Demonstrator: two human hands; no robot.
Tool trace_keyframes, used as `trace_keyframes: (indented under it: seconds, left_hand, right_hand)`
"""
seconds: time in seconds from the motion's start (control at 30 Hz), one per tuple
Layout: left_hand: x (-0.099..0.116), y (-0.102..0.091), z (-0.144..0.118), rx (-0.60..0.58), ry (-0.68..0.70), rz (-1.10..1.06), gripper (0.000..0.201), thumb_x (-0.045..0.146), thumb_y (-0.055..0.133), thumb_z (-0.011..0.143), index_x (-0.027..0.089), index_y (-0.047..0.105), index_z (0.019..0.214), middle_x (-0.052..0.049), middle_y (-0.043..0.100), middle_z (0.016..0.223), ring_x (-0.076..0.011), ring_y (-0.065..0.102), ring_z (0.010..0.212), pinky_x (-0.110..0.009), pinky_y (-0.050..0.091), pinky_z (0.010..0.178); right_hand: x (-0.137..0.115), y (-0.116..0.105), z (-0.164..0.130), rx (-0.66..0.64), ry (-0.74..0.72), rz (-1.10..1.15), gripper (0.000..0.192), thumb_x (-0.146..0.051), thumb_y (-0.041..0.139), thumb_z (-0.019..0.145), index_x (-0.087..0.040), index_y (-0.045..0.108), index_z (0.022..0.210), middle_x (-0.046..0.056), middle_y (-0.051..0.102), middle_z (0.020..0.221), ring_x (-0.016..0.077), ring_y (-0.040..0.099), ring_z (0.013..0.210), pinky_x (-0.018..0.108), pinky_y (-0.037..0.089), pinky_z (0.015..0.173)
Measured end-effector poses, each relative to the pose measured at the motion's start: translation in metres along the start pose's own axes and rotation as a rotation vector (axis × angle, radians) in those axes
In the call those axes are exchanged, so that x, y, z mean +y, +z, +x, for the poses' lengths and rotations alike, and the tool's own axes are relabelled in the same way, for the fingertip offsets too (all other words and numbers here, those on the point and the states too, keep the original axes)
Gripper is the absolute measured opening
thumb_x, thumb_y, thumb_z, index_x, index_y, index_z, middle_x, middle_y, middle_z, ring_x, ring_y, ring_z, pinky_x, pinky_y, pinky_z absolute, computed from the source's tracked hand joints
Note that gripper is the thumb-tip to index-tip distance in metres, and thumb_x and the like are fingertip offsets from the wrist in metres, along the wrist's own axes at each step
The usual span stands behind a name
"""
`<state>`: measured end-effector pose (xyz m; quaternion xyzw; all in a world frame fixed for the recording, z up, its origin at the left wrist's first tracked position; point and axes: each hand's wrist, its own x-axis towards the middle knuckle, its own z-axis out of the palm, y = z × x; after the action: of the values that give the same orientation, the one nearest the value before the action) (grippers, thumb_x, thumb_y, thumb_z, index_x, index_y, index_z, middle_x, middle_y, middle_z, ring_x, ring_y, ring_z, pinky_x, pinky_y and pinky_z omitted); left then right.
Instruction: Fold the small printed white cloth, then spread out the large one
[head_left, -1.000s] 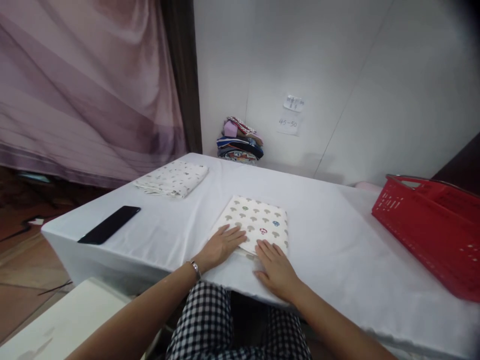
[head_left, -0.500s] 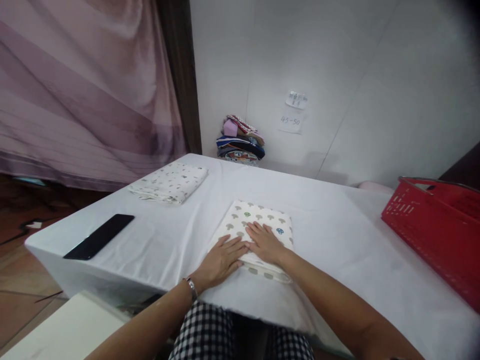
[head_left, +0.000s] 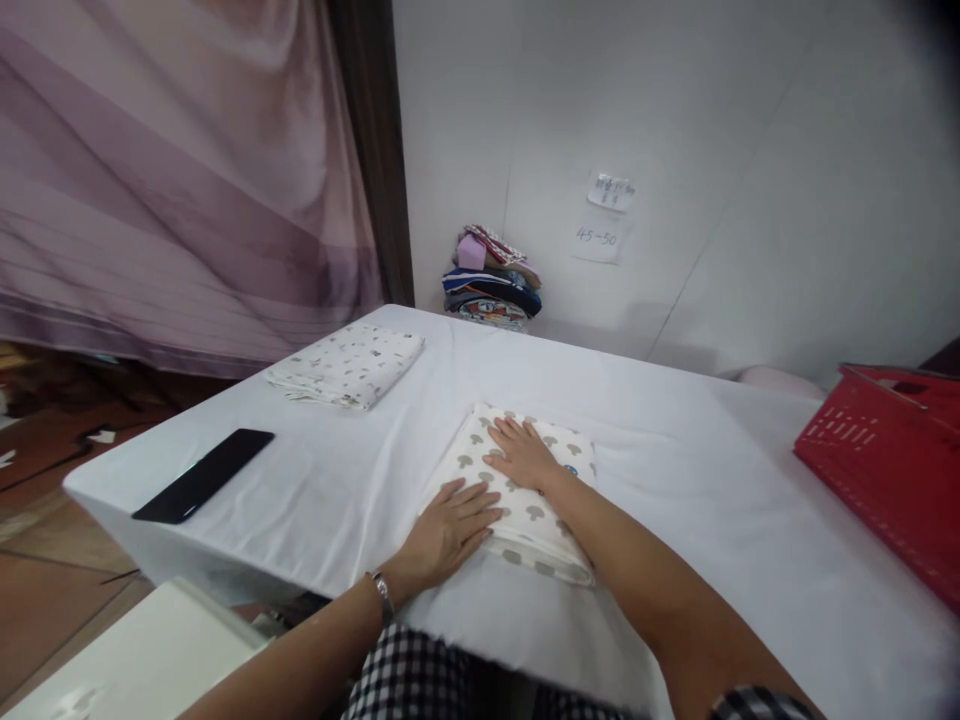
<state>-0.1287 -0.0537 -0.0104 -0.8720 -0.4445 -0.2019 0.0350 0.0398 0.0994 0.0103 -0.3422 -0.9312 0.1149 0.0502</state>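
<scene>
The folded mushroom-print cloth [head_left: 525, 500] lies near the front edge of the white-draped surface [head_left: 675, 480]. The left hand [head_left: 450, 530] lies flat, fingers spread, on its near-left corner; the right hand [head_left: 523, 455] presses flat, holding nothing, on its far half. Uneven pressure could drag the layers askew or bunch the loose white cover beneath, spoiling the fold.

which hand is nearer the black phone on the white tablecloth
Left. The left hand lies flat at the near left edge of the folded mushroom-print cloth, on the side of the black phone; the right hand presses the cloth farther away.
</scene>
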Motion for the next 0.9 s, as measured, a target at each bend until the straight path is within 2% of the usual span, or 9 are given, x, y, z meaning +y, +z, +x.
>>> trace_keyframes:
  seconds: [0.1, 0.17, 0.27, 0.37, 0.47, 0.57, 0.67, 0.77, 0.9]
  left_hand:
    - [0.001, -0.001, 0.000, 0.011, 0.011, -0.001, 0.037, 0.029, 0.039, 0.095, 0.030, 0.052, 0.130, 0.000, 0.055, 0.133, -0.0194, 0.042, 0.131, -0.042, 0.031, 0.110]
    - [0.001, -0.002, 0.000, 0.017, 0.012, -0.003, 0.036, 0.029, 0.040, 0.095, 0.029, 0.053, 0.129, 0.000, 0.056, 0.133, -0.0191, 0.043, 0.131, -0.042, 0.032, 0.109]
    - [0.002, -0.003, 0.000, 0.022, 0.003, -0.011, 0.034, 0.029, 0.041, 0.095, 0.028, 0.054, 0.127, -0.001, 0.057, 0.132, -0.0190, 0.043, 0.130, -0.043, 0.034, 0.107]
    - [0.003, -0.004, 0.000, 0.027, -0.008, -0.033, 0.034, 0.029, 0.040, 0.095, 0.028, 0.055, 0.126, -0.001, 0.057, 0.131, -0.0186, 0.043, 0.130, -0.043, 0.033, 0.107]
    - [0.005, -0.005, 0.000, 0.046, -0.035, -0.081, 0.034, 0.031, 0.040, 0.095, 0.029, 0.057, 0.124, -0.001, 0.059, 0.129, -0.0182, 0.045, 0.128, -0.043, 0.033, 0.107]
    - [0.007, -0.007, 0.002, 0.107, -0.072, -0.154, 0.031, 0.031, 0.041, 0.095, 0.028, 0.064, 0.115, -0.002, 0.065, 0.120, -0.0182, 0.052, 0.121, -0.043, 0.038, 0.104]
    - [0.001, -0.008, 0.005, 0.252, -0.130, -0.202, 0.028, 0.029, 0.042, 0.093, 0.025, 0.069, 0.099, -0.003, 0.070, 0.109, -0.0188, 0.059, 0.110, -0.042, 0.045, 0.098]
    - [-0.016, -0.004, 0.007, 0.399, -0.342, -0.190, 0.027, 0.030, 0.044, 0.091, 0.023, 0.068, 0.100, -0.006, 0.067, 0.115, -0.0224, 0.058, 0.112, -0.044, 0.046, 0.096]
    - [-0.042, 0.012, 0.009, 0.386, -0.674, -0.258, 0.037, 0.035, 0.049, 0.086, 0.019, 0.059, 0.119, -0.010, 0.067, 0.114, -0.0244, 0.065, 0.098, -0.041, 0.054, 0.083]
  right_hand:
    - [0.007, -0.002, 0.000, -0.001, 0.004, -0.017, 0.068, -0.063, 0.025, 0.092, -0.022, 0.027, 0.146, 0.006, 0.018, 0.155, 0.0221, 0.010, 0.144, 0.047, 0.009, 0.114]
    - [0.018, -0.007, 0.001, 0.009, 0.092, -0.041, 0.064, -0.060, 0.028, 0.092, -0.023, 0.030, 0.145, 0.006, 0.021, 0.154, 0.0233, 0.015, 0.143, 0.048, 0.011, 0.114]
    - [0.039, -0.015, -0.001, 0.022, 0.264, -0.049, 0.060, -0.053, 0.032, 0.093, -0.022, 0.034, 0.144, 0.009, 0.030, 0.151, 0.0253, 0.028, 0.139, 0.048, 0.022, 0.110]
    - [0.064, -0.017, -0.013, 0.070, 0.336, -0.001, 0.057, -0.050, 0.036, 0.092, -0.019, 0.042, 0.139, 0.011, 0.044, 0.143, 0.0261, 0.043, 0.130, 0.045, 0.032, 0.105]
    - [0.087, -0.008, -0.036, 0.263, 0.491, 0.137, 0.055, -0.051, 0.040, 0.089, -0.016, 0.054, 0.129, 0.013, 0.056, 0.131, 0.0271, 0.051, 0.122, 0.045, 0.037, 0.102]
    - [0.095, 0.010, -0.067, 0.505, 0.588, 0.273, 0.056, -0.052, 0.041, 0.086, -0.016, 0.055, 0.127, 0.013, 0.057, 0.130, 0.0254, 0.051, 0.122, 0.043, 0.040, 0.101]
    - [0.077, 0.029, -0.101, 0.644, 0.629, 0.381, 0.058, -0.051, 0.044, 0.086, -0.018, 0.050, 0.133, 0.011, 0.056, 0.131, 0.0238, 0.051, 0.122, 0.041, 0.044, 0.099]
    - [0.039, 0.042, -0.132, 0.681, 0.674, 0.579, 0.066, -0.052, 0.053, 0.081, -0.019, 0.044, 0.138, 0.010, 0.053, 0.135, 0.0256, 0.051, 0.122, 0.041, 0.048, 0.096]
    - [-0.002, 0.043, -0.156, 0.626, 0.737, 0.831, 0.077, -0.048, 0.059, 0.079, -0.018, 0.032, 0.145, 0.009, 0.048, 0.139, 0.0258, 0.054, 0.120, 0.038, 0.053, 0.093]
